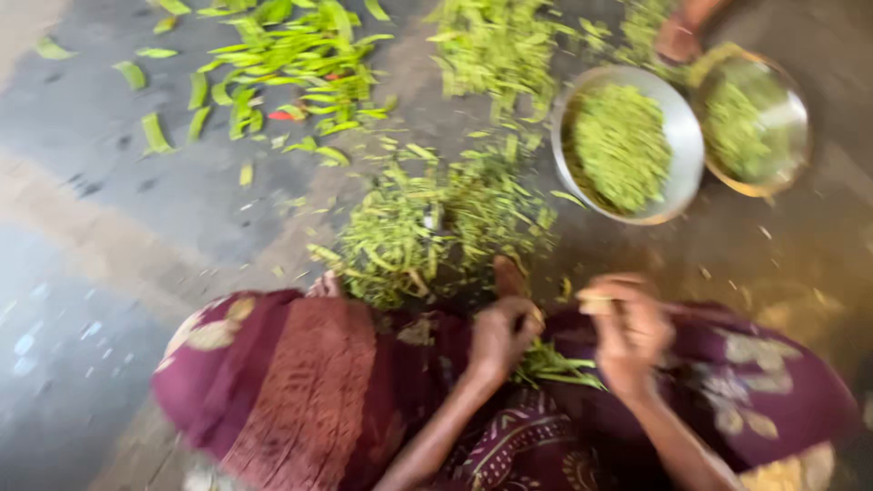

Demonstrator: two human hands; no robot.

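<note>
— Where are your hands just now?

— Both over my lap. My left hand (502, 335) is curled shut on a small bunch of green bean pods (552, 365) that lies across my maroon patterned cloth (300, 391). My right hand (627, 329) is just beside it, fingers drawn together around something thin and pale; the blur keeps me from telling what.

— And what is under you?

— A grey concrete floor (100, 118), rough and stained, with a paler strip crossing it. Just ahead of my knees sits a heap of green trimmings (436, 227). Farther off, whole pods (291, 55) lie scattered, one small red bit among them.

— Any vessels?

— Two, to my right and ahead: a steel bowl (684, 136) full of chopped green pieces, and touching it a brass-coloured bowl (789, 136) filled likewise. Someone's foot (677, 36) shows at the top edge beyond them.
</note>
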